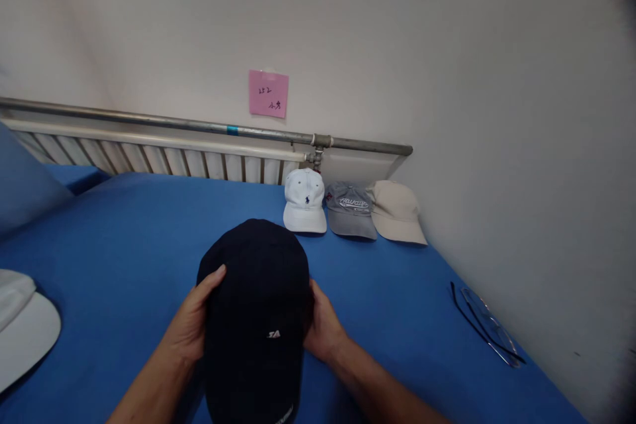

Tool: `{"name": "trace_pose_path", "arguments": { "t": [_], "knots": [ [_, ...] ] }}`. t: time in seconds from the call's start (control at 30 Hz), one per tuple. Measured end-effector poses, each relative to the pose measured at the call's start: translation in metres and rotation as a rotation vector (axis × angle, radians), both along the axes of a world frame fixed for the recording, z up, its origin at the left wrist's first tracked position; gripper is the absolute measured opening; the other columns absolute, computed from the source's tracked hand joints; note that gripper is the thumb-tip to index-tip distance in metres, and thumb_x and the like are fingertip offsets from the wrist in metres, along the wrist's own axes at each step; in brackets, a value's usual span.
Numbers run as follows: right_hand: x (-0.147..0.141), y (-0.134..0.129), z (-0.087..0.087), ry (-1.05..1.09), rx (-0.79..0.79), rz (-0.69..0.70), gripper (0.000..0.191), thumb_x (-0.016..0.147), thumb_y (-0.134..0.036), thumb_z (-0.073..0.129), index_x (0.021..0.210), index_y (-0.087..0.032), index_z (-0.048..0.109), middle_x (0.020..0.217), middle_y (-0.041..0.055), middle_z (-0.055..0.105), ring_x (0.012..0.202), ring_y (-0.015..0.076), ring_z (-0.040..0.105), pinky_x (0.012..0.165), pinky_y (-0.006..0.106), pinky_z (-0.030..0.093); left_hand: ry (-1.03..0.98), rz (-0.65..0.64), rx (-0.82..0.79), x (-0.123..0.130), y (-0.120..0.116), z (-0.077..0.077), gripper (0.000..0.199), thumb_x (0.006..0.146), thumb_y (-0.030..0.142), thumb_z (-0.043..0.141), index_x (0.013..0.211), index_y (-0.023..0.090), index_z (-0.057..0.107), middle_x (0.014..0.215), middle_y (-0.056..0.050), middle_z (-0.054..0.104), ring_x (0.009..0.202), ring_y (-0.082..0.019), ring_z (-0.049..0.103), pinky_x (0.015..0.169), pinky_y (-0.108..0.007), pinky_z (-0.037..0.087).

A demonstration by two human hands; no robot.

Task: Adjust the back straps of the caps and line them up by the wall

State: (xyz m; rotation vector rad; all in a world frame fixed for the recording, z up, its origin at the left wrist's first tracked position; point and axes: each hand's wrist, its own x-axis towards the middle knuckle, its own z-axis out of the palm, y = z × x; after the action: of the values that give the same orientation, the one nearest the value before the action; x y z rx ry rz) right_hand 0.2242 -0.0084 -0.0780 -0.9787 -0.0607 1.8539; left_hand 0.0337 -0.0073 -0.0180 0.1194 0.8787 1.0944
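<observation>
Navy cap (256,318), small white logo, held in both hands' grip: left hand (191,324), right hand (322,328).

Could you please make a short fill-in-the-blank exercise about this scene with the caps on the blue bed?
1. Both hands, the left hand and the right hand, hold a dark navy ____.
2. By the wall lie three caps: the white cap, the ____ cap in the middle, and the beige cap.
3. The note on the wall is ____.

Missing words: cap; grey; pink

"SA" on dark cap (256,318); handwritten "252" on pink note (268,93)
</observation>
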Motion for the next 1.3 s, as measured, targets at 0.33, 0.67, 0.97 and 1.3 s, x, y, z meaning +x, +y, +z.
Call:
{"name": "trace_pose_path", "arguments": {
  "t": [0.33,0.67,0.97,1.3],
  "knots": [
    [-0.0012,-0.0005,0.0073,0.021,-0.034,-0.008,0.024,0.085,-0.042,0.061,0.086,-0.02,0.071,0.071,0.0,0.071,0.069,0.0161,0.064,0.072,0.028,0.047,-0.027,-0.011,-0.007,-0.0005,0.0001,-0.0017,0.012,0.082,0.018,0.066,0.085,0.012,0.075,0.078,-0.011,0.075,0.078,-0.028,0.073,0.08,-0.041,0.059],
    [-0.0015,-0.002,0.0083,0.009,-0.023,-0.056,0.02,0.086,-0.039,0.059,0.091,-0.023,0.07,0.072,-0.0016,0.071,0.071,0.016,0.065,0.074,0.029,0.048,-0.027,0.029,0.009,0.0006,0.0011,-0.0012,0.011,0.082,0.015,0.066,0.085,0.015,0.076,0.078,-0.01,0.075,0.078,-0.026,0.073,0.081,-0.038,0.06],
    [-0.0018,0.0009,0.0051,0.041,-0.032,-0.079,0.023,0.09,-0.038,0.055,0.098,-0.023,0.07,0.078,-0.0007,0.074,0.08,0.0169,0.069,0.079,0.029,0.049,-0.03,0.015,-0.007,0.0006,0.0019,-0.0021,0.012,0.083,0.017,0.065,0.087,0.013,0.076,0.079,-0.011,0.075,0.079,-0.027,0.073,0.081,-0.039,0.059],
    [-0.0007,0.0004,0.0026,0.04,-0.032,-0.07,0.021,0.09,-0.037,0.055,0.1,-0.024,0.069,0.082,-0.0005,0.075,0.08,0.0165,0.07,0.079,0.029,0.051,-0.015,0.021,-0.001,0.0013,0.0027,-0.0037,0.013,0.083,0.019,0.065,0.087,0.013,0.076,0.08,-0.012,0.075,0.078,-0.028,0.073,0.079,-0.041,0.06]
  ]
}}
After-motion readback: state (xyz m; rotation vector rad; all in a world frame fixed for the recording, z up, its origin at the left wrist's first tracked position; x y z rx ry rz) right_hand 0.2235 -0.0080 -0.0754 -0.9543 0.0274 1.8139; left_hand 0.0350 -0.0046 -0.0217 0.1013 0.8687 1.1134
